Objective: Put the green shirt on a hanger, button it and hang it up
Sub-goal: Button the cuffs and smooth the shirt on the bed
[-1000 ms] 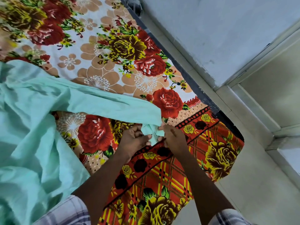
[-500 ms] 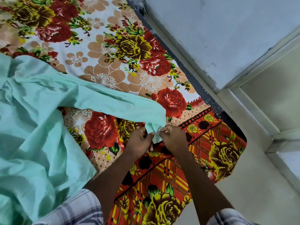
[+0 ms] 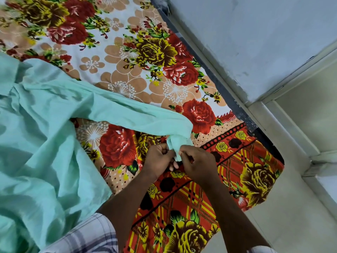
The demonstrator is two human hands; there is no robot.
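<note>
The green shirt lies spread over the left part of the bed, wrinkled. One long sleeve stretches to the right across the flowered sheet and ends in a cuff. My left hand and my right hand meet at that cuff, each pinching its cloth between thumb and fingers. A button is too small to make out. No hanger is in view.
The bed's flowered sheet fills most of the view, with a red and yellow border near me. The bed's dark edge runs along a pale wall. Tiled floor lies at the lower right.
Both hands have stayed on the cuff, moving closer together, with small finger movements. The view shifted slightly.
</note>
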